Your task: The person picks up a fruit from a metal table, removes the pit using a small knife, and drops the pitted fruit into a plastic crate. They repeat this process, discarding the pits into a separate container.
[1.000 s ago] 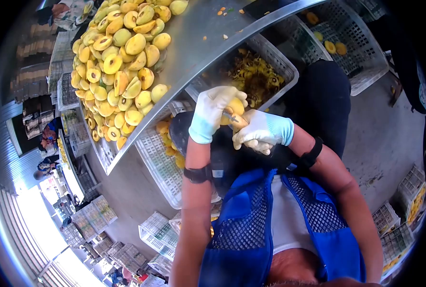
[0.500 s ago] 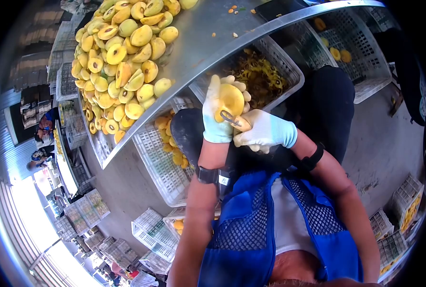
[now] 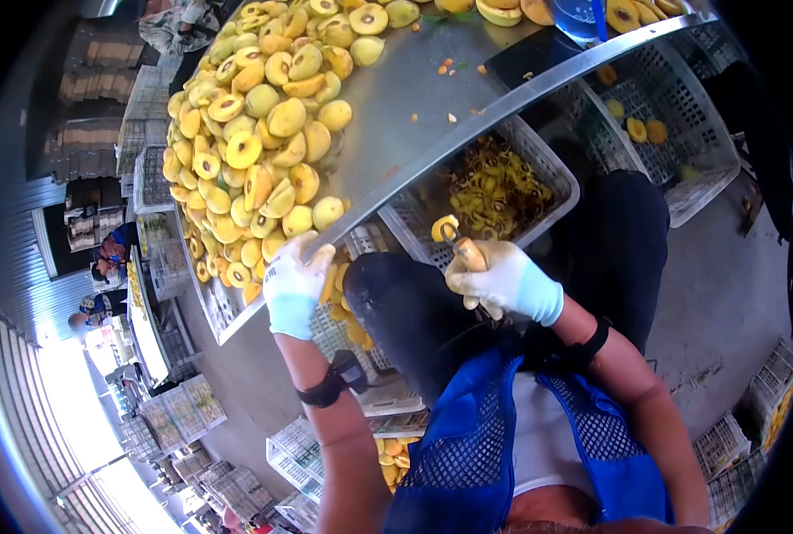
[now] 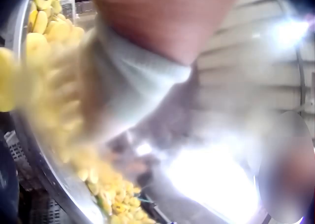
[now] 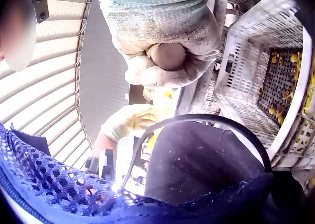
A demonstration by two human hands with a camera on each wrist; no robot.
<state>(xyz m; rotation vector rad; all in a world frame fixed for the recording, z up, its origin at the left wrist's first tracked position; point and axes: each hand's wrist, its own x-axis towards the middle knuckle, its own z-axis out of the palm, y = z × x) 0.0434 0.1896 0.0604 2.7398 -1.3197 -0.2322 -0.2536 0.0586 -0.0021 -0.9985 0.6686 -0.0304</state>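
In the head view my gloved left hand (image 3: 294,285) is at the metal table's rim, beside the heap of yellow peach halves (image 3: 267,133). Its fingers look extended in the right wrist view, with no fruit visible in them; the left wrist view is blurred. My gloved right hand (image 3: 508,280) grips the wooden handle (image 3: 470,254) of a pitting tool with a looped metal blade. A small yellow scrap of peach (image 3: 445,228) clings to the loop. From the right wrist, the handle's round butt end (image 5: 168,55) shows between curled fingers.
Below the table rim (image 3: 468,129) stands a crate (image 3: 567,191) of peach trimmings. A second crate (image 3: 703,133) at the right holds a few halves. Peach halves (image 3: 356,329) lie in a crate by my left knee. A blue container (image 3: 577,20) sits at the far table edge.
My left hand held a peach half against the tool; now it is away to the left at the table rim without that half. My right hand keeps the tool, a scrap now on its loop.
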